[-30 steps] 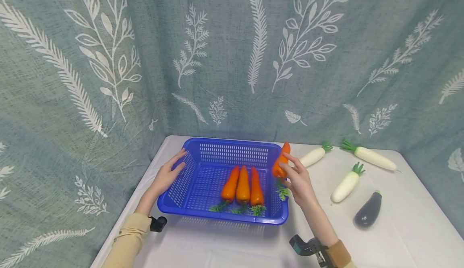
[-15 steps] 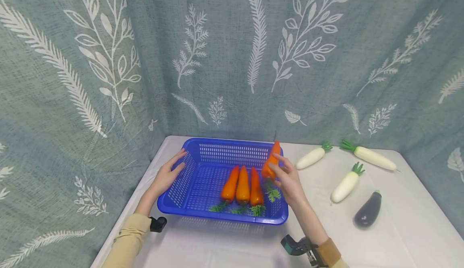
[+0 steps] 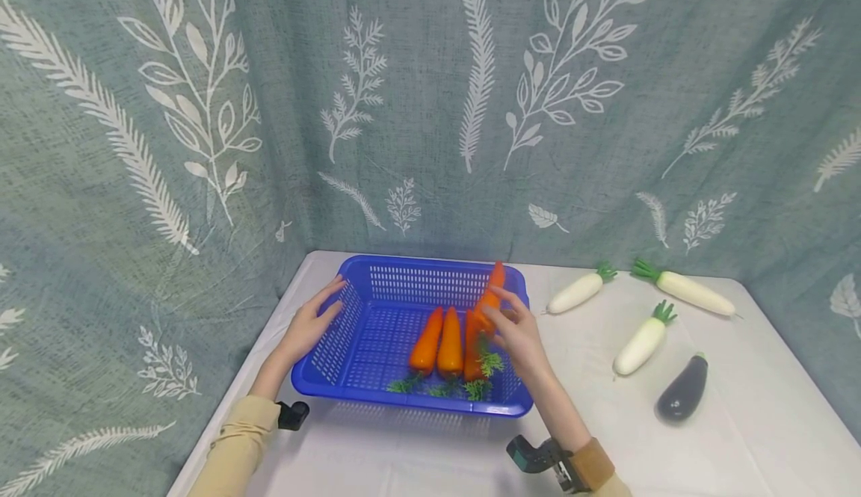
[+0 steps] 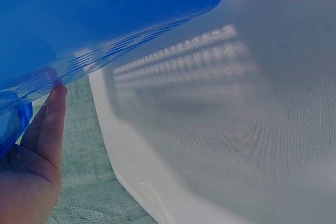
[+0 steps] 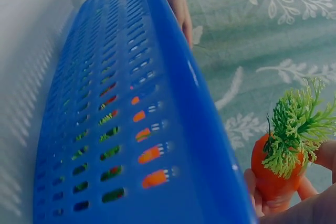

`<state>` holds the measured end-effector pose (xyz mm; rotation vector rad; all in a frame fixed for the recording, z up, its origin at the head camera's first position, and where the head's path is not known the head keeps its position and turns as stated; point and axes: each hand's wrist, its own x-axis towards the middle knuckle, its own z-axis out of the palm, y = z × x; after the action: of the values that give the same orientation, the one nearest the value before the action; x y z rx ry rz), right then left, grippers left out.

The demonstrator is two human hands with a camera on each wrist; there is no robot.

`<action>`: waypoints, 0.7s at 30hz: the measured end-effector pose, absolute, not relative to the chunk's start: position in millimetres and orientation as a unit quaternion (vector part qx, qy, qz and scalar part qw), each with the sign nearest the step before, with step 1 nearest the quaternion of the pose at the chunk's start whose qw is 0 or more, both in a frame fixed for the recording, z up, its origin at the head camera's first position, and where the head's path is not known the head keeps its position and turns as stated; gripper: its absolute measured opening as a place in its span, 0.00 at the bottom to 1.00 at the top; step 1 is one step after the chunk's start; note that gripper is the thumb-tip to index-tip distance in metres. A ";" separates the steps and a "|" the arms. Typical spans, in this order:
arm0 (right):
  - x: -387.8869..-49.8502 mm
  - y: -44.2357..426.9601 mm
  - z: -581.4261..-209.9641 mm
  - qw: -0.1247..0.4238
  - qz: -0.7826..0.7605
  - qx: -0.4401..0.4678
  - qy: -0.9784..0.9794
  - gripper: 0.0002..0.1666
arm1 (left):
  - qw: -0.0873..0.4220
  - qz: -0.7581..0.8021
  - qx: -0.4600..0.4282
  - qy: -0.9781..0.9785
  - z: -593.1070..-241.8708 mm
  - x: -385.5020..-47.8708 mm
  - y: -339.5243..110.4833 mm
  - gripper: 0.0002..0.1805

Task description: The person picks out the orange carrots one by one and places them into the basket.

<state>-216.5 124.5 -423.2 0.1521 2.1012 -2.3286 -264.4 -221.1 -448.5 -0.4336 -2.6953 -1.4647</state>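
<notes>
My right hand (image 3: 518, 329) holds an orange carrot (image 3: 489, 301) over the right part of the blue plastic basket (image 3: 410, 401). That carrot is tilted tip-up, and its leafy green top (image 5: 294, 124) shows in the right wrist view. In the head view it partly covers one of the 3 carrots lying side by side in the basket, the rightmost carrot (image 3: 473, 366). Left of that lie the middle carrot (image 3: 450, 347) and the left carrot (image 3: 427, 344). My left hand (image 3: 312, 329) rests at the basket's left rim, its fingers (image 4: 55, 124) fairly straight against the blue plastic.
Right of the basket, three white radishes lie on the white table: a back-left radish (image 3: 576, 293), a back-right radish (image 3: 696, 293) and a nearer radish (image 3: 641, 346). A dark eggplant (image 3: 684, 390) lies closer. A green leaf-patterned curtain (image 3: 430, 108) hangs behind the table.
My right hand has moved left with the carrot, from above the basket's right rim to over the rightmost carrot inside. The left hand and the basket have stayed in place.
</notes>
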 end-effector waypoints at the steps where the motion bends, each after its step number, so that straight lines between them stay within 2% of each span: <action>1: -216.5 122.9 -423.3 0.001 -0.740 0.047 0.671 0.26 | 0.022 -0.472 -0.139 -0.870 -448.8 -264.4 -221.2 0.24; 21: -218.9 91.9 -437.2 0.021 -0.733 0.047 0.678 0.27 | 0.023 -0.475 -0.143 -0.868 -449.8 -264.9 -221.1 0.24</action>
<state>-218.9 91.9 -437.2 0.1452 2.1010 -2.2733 -264.9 -221.1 -449.8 -0.4433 -2.6867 -1.4705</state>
